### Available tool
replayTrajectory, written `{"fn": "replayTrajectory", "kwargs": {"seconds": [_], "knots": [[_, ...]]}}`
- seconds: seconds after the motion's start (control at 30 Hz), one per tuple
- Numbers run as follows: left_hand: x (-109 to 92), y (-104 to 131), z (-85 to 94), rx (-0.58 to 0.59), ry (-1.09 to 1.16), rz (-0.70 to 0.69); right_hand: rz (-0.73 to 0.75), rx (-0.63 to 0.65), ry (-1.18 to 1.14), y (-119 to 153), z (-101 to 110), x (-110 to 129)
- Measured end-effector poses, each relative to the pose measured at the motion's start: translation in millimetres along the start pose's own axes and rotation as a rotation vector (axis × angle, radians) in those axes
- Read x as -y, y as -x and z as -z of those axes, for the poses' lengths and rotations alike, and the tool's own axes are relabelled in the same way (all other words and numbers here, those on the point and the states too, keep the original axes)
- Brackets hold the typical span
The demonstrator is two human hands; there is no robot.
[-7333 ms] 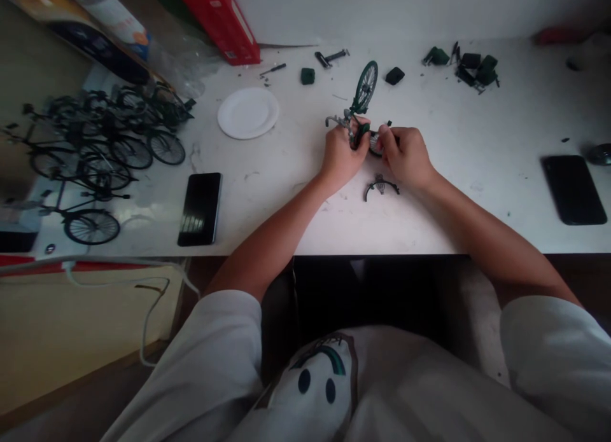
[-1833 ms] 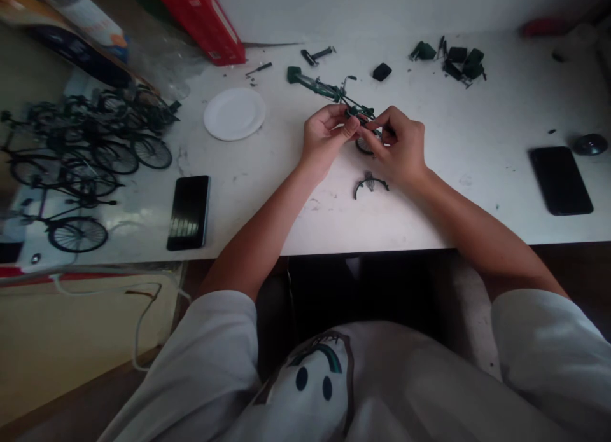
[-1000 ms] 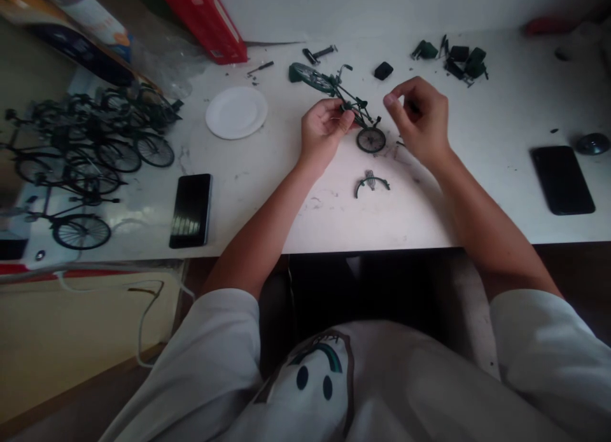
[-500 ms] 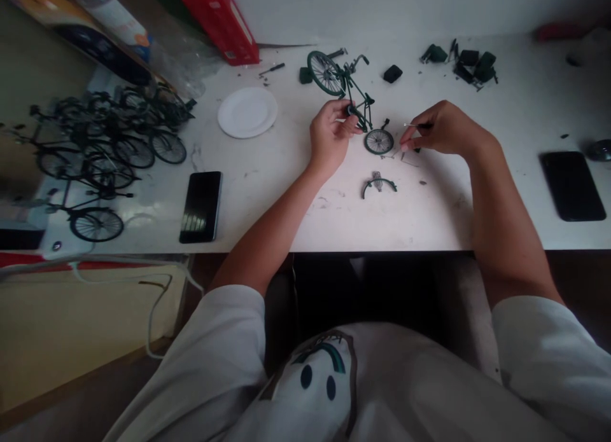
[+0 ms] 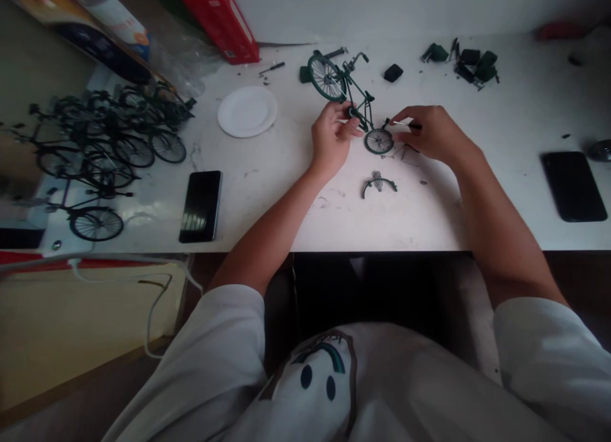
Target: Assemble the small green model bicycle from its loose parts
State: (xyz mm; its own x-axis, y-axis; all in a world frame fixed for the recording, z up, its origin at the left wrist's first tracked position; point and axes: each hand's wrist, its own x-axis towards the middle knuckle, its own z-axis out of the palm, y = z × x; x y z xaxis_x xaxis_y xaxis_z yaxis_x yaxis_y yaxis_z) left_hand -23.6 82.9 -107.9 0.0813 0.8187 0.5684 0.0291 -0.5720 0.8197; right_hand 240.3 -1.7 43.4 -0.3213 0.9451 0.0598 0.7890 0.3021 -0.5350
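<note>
Both hands flank the model bicycle (image 5: 351, 95), left hand (image 5: 331, 140) gripping it.

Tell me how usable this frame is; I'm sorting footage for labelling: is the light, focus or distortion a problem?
Head view: dim overall, table brightest; edges bow from the wide lens; green model bicycle and both hands stay fairly sharp; black model bicycles at left merge into shadow.

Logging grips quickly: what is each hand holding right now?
Left hand: closed on the green model bicycle at its frame.
Right hand: pinching a thin metal pin beside the small wheel.
</note>
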Motion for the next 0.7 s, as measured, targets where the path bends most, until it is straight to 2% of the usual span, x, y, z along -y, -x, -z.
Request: {"fn": "replayTrajectory", "kwargs": {"seconds": [0.1,0.27,0.5,0.7], "knots": [[-0.5,1.0,-1.9,-0.014,0.008,0.011,-0.036,-0.095,0.106,-2.0,-14.5,1.2],[-16.1,3.1,-6.4,-0.005,0.005,0.055,-0.125,-0.138,0.188,-5.2,-30.7,5.4],[-33.6,5.3,-10.1,-0.017,-0.036,0.078,-0.131,-0.170,0.236,-13.5,-38.4,5.4],[-35.5,6.0,-8.8,0.025,-0.118,0.017,-0.173,-0.174,0.241,-19.8,-40.2,0.5]]}}
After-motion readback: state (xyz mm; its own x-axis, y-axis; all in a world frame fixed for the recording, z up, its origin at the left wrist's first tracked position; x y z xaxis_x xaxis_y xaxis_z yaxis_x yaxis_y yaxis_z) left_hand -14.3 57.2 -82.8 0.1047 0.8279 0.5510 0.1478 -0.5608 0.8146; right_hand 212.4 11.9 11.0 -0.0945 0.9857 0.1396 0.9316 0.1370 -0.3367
